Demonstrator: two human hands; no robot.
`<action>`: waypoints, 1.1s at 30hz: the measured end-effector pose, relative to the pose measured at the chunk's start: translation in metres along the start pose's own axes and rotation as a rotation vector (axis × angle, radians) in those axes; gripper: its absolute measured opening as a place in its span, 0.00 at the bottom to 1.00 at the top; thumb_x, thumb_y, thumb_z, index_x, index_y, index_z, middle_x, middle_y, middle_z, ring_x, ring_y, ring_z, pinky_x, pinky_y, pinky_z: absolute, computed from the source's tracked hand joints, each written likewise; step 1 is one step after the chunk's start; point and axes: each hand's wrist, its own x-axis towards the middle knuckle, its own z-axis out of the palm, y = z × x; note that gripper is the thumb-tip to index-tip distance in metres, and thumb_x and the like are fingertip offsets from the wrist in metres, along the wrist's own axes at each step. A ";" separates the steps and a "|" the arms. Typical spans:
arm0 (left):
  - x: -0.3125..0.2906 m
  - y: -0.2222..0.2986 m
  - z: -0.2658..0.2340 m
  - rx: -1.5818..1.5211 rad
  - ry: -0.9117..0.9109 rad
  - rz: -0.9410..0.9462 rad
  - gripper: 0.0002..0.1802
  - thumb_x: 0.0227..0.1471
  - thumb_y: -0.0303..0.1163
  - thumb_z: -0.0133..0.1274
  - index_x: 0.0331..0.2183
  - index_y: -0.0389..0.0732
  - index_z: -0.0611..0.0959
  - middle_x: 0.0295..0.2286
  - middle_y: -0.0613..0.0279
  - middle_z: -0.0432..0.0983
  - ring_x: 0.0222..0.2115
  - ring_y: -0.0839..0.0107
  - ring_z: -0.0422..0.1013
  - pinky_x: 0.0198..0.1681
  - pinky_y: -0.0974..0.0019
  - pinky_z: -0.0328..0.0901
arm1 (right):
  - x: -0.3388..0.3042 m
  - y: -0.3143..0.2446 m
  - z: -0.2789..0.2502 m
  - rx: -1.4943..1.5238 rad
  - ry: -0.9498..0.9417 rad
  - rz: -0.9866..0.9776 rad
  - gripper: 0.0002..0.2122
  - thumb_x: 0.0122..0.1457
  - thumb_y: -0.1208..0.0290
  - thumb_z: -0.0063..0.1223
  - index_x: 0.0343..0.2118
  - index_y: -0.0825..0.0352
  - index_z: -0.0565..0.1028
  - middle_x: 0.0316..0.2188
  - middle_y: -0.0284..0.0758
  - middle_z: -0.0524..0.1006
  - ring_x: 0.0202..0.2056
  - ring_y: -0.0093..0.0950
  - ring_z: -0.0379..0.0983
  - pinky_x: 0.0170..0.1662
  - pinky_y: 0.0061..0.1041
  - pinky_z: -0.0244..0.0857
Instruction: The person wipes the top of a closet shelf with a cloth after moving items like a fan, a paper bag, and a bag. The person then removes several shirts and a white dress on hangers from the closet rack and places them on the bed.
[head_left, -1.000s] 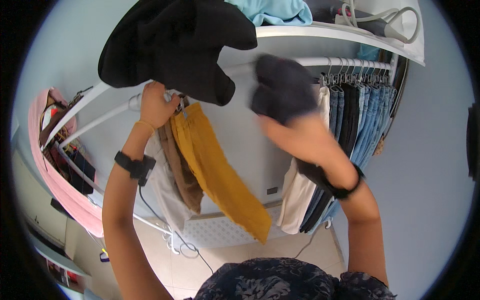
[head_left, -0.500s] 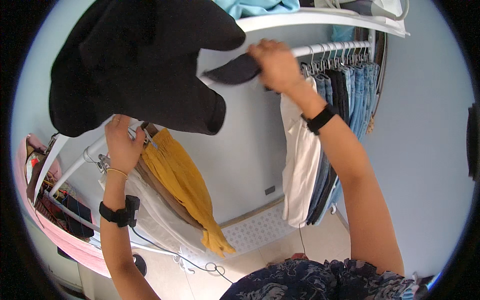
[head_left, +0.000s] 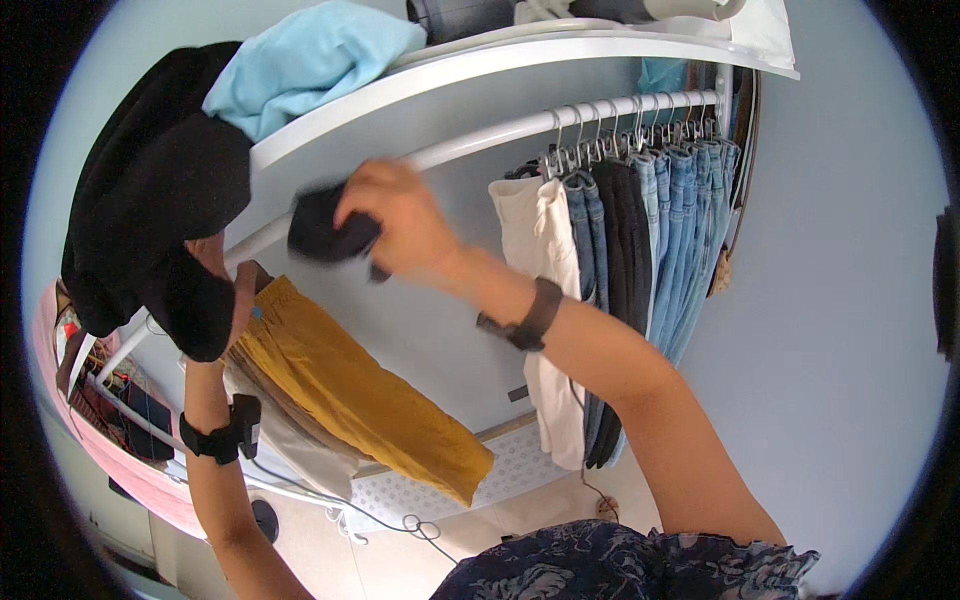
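My right hand (head_left: 400, 215) is raised up by the white closet rail (head_left: 520, 125), fingers curled and clamped on a small dark folded cloth (head_left: 328, 232), which sits in my grip just under the rail and below the edge of the white shelf (head_left: 480, 65). Black band on that wrist (head_left: 525, 318). My left hand (head_left: 232, 290) is up too, further left, mostly hidden behind a big black garment (head_left: 150, 220) that droops off the shelf end; I cannot tell whether its fingers are spread or closed, only that it is touching or right at that black fabric and the rail. Black wrist device (head_left: 222, 432) on the left forearm. A light blue folded garment (head_left: 300, 65) lies on top of the shelf, partly over the black one. Mustard yellow trousers (head_left: 350, 395) hang slanted from the rail just beside my left hand, with beige ones behind them. To the right on the rail, well apart from both hands, a row of hangers: a cream garment (head_left: 535, 300), then dark and blue jeans (head_left: 680, 230) packed tight together. White perforated panel (head_left: 500, 470) low against the wall, a loose cable on the floor near it. Pink cloth (head_left: 110, 460) at the far left edge. My patterned dark top (head_left: 620, 570) at the bottom.
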 end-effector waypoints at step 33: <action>0.126 0.246 0.104 -0.087 -0.058 0.165 0.20 0.34 0.33 0.52 0.36 0.44 0.73 0.26 0.49 0.74 0.29 0.52 0.70 0.35 0.56 0.63 | -0.161 -0.042 -0.317 0.388 0.304 0.771 0.20 0.51 0.51 0.47 0.22 0.68 0.70 0.28 0.34 0.70 0.29 0.22 0.65 0.34 0.19 0.57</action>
